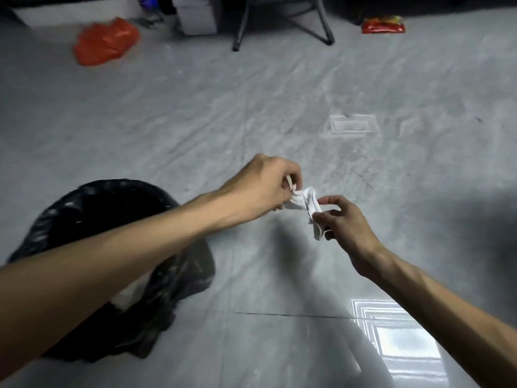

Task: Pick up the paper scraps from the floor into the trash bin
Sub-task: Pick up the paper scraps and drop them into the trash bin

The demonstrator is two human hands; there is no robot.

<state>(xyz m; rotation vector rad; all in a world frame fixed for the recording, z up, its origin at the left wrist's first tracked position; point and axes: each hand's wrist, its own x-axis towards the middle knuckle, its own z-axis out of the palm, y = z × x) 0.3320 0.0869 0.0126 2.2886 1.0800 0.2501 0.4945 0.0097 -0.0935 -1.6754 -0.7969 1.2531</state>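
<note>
A crumpled white paper scrap (307, 204) hangs between both hands above the grey floor. My left hand (265, 186) pinches its left end with closed fingers, and a thin strip of paper pokes out between them. My right hand (341, 222) grips the scrap's right and lower part between thumb and fingers. The trash bin (92, 197), lined with a black bag, stands at lower left, partly hidden under my left forearm. The hands are to the right of the bin's opening.
An orange plastic bag (105, 42) lies on the floor at the far left. A white box (198, 16) and black chair legs (279, 22) stand at the back. A red snack packet (383, 25) lies at the far right. Window glare (402, 343) shines on the tiles.
</note>
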